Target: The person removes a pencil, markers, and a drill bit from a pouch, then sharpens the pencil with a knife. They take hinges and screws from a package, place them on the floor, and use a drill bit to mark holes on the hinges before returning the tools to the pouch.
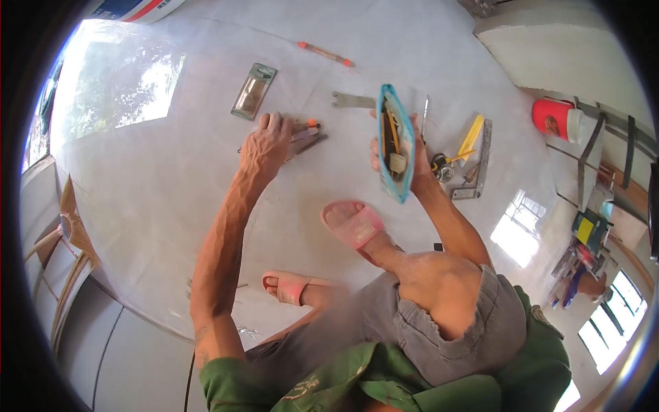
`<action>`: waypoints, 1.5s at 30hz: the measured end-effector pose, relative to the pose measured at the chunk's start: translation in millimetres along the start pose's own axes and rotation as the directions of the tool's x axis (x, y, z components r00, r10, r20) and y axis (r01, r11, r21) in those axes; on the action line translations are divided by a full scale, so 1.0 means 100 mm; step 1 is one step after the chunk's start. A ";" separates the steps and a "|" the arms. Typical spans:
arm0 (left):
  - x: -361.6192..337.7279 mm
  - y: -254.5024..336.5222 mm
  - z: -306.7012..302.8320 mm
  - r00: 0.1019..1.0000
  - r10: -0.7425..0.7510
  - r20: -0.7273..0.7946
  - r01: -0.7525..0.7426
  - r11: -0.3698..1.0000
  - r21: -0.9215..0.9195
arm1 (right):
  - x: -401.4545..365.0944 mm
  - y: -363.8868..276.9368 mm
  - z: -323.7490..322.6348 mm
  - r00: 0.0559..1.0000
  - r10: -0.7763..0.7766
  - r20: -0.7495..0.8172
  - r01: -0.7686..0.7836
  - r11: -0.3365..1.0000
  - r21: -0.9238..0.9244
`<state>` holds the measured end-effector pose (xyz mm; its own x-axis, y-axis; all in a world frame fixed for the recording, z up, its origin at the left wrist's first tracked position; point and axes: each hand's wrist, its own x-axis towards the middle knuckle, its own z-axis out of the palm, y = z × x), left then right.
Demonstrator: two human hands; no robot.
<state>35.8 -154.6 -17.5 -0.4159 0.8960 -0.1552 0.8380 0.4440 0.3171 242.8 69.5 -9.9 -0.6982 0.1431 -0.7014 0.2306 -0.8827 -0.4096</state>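
Observation:
My right hand [417,154] is closed around an open blue-edged pouch [396,144], whose mouth faces up and shows a yellow pencil-like item and other small things inside. To the left, my left hand [266,141] is closed over several slim tools [303,143] on the floor, one with an orange end; its fingertips are partly hidden. Just above it lies a clear blister pack [254,91]. A flat grey wrench [353,101] rests left of the pouch. Right of the pouch are a thin metal rod [425,113], a tape measure [442,167], a yellow piece [470,137] and a metal square [480,165].
An orange-ended stick [325,54] lies farther up the floor [288,199]. A red and white jug [555,119] stands at the right by the wall. My feet in pink sandals [353,224] are below my hands. Wooden furniture [77,226] is at the left edge.

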 end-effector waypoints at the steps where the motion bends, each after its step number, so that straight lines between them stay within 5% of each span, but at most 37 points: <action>1: -0.02 0.02 0.04 1.000 -0.004 -0.016 0.004 1.000 0.002 | 0.05 0.00 0.01 1.000 0.000 -0.006 -0.001 1.000 -0.025; 6: -0.18 -0.02 0.17 0.994 -0.077 -0.083 0.071 0.995 -0.073 | 0.14 0.05 0.11 0.982 -0.052 -0.182 0.062 0.997 0.052; 9: -0.22 -0.03 0.00 0.994 -0.097 -0.053 0.088 0.984 -0.155 | 0.11 0.21 -0.36 0.993 -0.074 -0.089 0.075 0.997 0.009; 11: -0.25 -0.14 -0.25 0.841 -0.280 0.462 0.528 0.608 -0.593 | -0.05 0.25 -0.24 0.998 0.004 -0.064 0.000 0.998 0.059; 12: -0.32 -0.18 -0.31 0.801 -0.236 0.550 0.598 0.339 -0.726 | -0.12 0.26 -0.31 0.998 0.034 0.058 -0.041 0.990 0.138; 13: -0.39 -0.22 -0.36 0.752 -0.190 0.631 0.648 0.037 -0.761 | -0.26 0.23 -0.22 1.000 0.011 0.019 -0.013 0.993 0.120; 15: -0.47 -0.22 -0.37 0.873 -0.161 0.459 0.353 -0.441 -0.825 | -0.42 0.16 -0.14 0.999 -0.032 0.018 0.030 0.997 0.068; 19: -0.39 -0.27 -0.41 0.933 -0.166 0.319 0.187 -0.535 -0.824 | -0.55 0.13 -0.22 0.985 -0.090 0.146 0.069 0.987 0.142; 22: -0.06 -0.65 -0.18 0.986 -0.001 0.165 0.122 -0.670 -0.733 | -0.64 0.15 -0.20 0.983 -0.123 0.137 0.103 0.984 0.148; 26: 0.04 -0.37 -0.44 0.887 -0.220 0.407 0.314 -0.359 -0.879 | -0.49 0.16 -0.31 0.984 -0.103 0.147 0.072 0.976 0.204; 30: 0.27 -0.13 -0.53 0.854 -0.261 0.449 0.377 -0.283 -0.882 | -0.17 0.02 -0.09 0.987 -0.087 0.136 0.050 0.966 0.254; 31: 0.42 -0.14 -0.50 0.819 -0.318 0.477 0.446 -0.170 -0.879 | -0.06 -0.06 0.00 0.990 -0.070 0.125 0.043 0.978 0.206; 32: 0.55 -0.14 -0.47 0.865 -0.377 0.330 0.418 0.179 -0.891 | 0.07 -0.14 0.01 0.975 -0.074 0.208 0.038 0.984 0.175; 34: 0.91 -0.03 -0.62 0.951 -0.304 0.051 0.280 0.785 -0.552 | 0.31 -0.24 0.02 0.929 -0.093 0.358 0.043 0.989 0.144; 35: 1.05 -0.06 -0.56 0.981 -0.183 -0.062 0.141 0.896 -0.421 | 0.38 -0.25 0.01 0.949 -0.096 0.300 0.046 0.985 0.167; 37: 1.41 -0.09 -0.37 0.966 0.130 -0.225 -0.157 0.982 -0.107 | 0.45 -0.35 0.04 0.977 -0.049 0.209 0.026 0.993 0.112; 38: 1.59 -0.09 -0.30 0.967 0.158 -0.201 -0.179 0.979 -0.094 | 0.50 -0.45 0.08 0.982 -0.036 0.184 0.023 0.997 0.075; 41: 1.82 -0.07 -0.21 0.982 0.184 -0.038 -0.186 0.979 -0.078 | 0.48 -0.54 0.17 0.992 -0.048 0.115 0.030 0.987 0.156; 45: 1.47 -0.12 -0.23 0.999 0.030 0.019 -0.026 0.982 -0.186 | 0.47 -0.54 0.03 0.982 -0.075 0.173 0.050 0.988 0.148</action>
<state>-43.6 -27.8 -22.7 -0.3840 0.9088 -0.1631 0.7682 0.4124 0.4897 195.3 122.6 -18.5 -0.8203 0.1295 -0.5571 0.0930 -0.9309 -0.3532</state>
